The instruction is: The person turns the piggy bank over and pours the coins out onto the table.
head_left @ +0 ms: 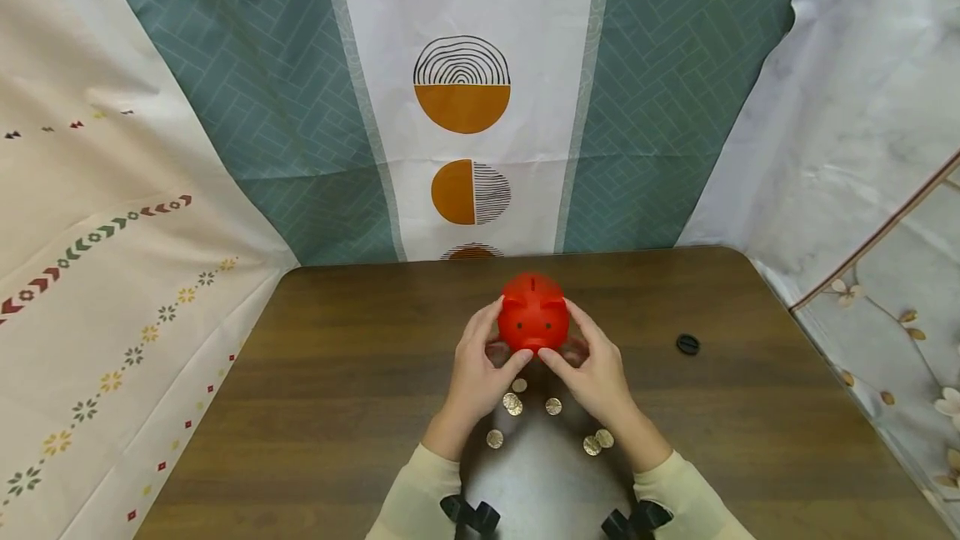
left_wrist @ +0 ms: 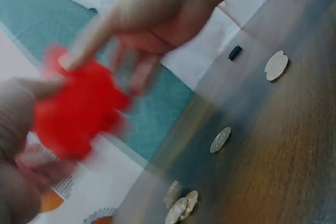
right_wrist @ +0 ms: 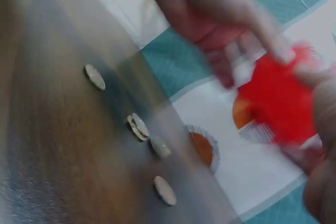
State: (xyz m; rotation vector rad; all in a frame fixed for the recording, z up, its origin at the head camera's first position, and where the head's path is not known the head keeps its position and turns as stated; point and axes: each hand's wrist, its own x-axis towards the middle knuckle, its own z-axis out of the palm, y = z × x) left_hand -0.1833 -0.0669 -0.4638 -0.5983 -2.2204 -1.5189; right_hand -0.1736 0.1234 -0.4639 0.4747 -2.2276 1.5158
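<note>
A red piggy bank with a coin slot on top faces me, held up between both hands. My left hand grips its left side and my right hand its right, both thumbs meeting low at the snout. In the left wrist view the piggy bank is blurred, with the hands on opposite sides of it. Gold coins lie on the table below: an overlapping pair and a single coin near the thumbs, another pair by the right wrist.
A small round black plug lies on the brown wooden table, right of the hands. One more coin lies by the left wrist. Patterned cloth hangs behind the table's far edge and along both sides.
</note>
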